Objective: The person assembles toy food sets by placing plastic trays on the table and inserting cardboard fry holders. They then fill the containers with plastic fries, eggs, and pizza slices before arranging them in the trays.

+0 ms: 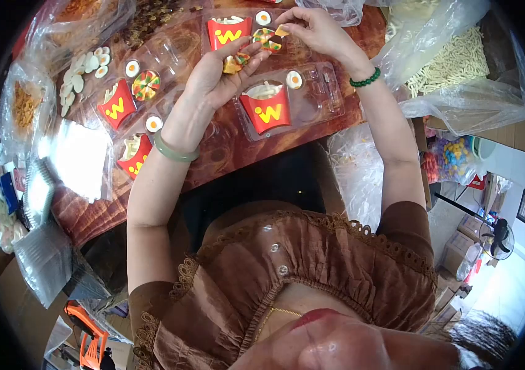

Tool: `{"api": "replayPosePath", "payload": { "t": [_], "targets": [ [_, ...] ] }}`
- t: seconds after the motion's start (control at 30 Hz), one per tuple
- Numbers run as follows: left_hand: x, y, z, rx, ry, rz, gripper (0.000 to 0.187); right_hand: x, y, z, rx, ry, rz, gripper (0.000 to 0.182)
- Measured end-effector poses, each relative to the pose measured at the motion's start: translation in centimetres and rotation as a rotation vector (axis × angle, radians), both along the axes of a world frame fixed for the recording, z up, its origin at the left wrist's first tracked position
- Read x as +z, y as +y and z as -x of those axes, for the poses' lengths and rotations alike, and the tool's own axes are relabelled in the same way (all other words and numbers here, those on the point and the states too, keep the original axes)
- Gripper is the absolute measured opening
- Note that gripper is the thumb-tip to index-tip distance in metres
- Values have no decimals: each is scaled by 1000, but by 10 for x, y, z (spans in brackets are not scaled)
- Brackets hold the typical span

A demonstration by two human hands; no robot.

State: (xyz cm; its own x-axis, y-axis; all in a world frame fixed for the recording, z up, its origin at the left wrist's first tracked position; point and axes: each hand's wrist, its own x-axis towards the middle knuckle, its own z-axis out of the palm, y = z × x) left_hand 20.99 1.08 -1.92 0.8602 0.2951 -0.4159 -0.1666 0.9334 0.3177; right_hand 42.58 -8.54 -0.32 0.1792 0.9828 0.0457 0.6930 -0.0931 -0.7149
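My left hand (219,77), palm up with a pale green bangle at the wrist, cups several small toy pizza slices (233,64). My right hand (321,36) pinches one small yellowish pizza slice (282,29) between thumb and fingertips. That slice is at the edge of a round toy pizza (265,39) with a dark gap on its right side. Behind my left fingers stands a red fries box (225,31), partly covered, with a toy fried egg (263,18) beside it. Nearer to me, a clear plastic tray (327,102) holds another fries box (267,111) and egg (294,79).
On the left lie more fries boxes (116,106), a complete toy pizza (146,86) and loose white egg pieces (81,71). A plastic bag of pale toy fries (450,61) fills the right. Stacked clear trays (44,253) hang near the table's left edge.
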Motion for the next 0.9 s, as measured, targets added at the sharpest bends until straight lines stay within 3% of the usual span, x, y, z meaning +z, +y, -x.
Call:
{"api": "replayPosePath", "payload": {
  "t": [0.2,0.3,0.33,0.4,0.43,0.5,0.63,0.73,0.8,0.9],
  "targets": [
    [6,-4,-8,-97,60,-73,27,29,-11,31,162,-198,-316,14],
    [4,-11,-16,-146,37,-131,24,36,-17,48,188,227,-118,13],
    [7,-13,-16,-150,34,-133,24,36,-18,47,184,224,-120,13],
    [12,-17,-15,-142,61,-201,24,39,-20,47,24,565,-38,16],
    [13,-19,-15,-142,60,-202,24,43,-20,47,24,564,-39,16],
    [14,-21,-15,-142,54,-244,24,52,-21,50,174,492,-19,17],
    [16,-23,-15,-172,95,-203,26,23,-17,31,164,398,-149,17],
    [14,-19,-9,-177,35,-371,29,7,-14,11,-15,525,-19,18],
    [13,-12,-4,-136,71,-350,32,5,-10,4,28,105,-40,18],
    [8,-1,5,-91,65,-245,34,-6,-4,-2,73,-64,30,17]
  ]
}}
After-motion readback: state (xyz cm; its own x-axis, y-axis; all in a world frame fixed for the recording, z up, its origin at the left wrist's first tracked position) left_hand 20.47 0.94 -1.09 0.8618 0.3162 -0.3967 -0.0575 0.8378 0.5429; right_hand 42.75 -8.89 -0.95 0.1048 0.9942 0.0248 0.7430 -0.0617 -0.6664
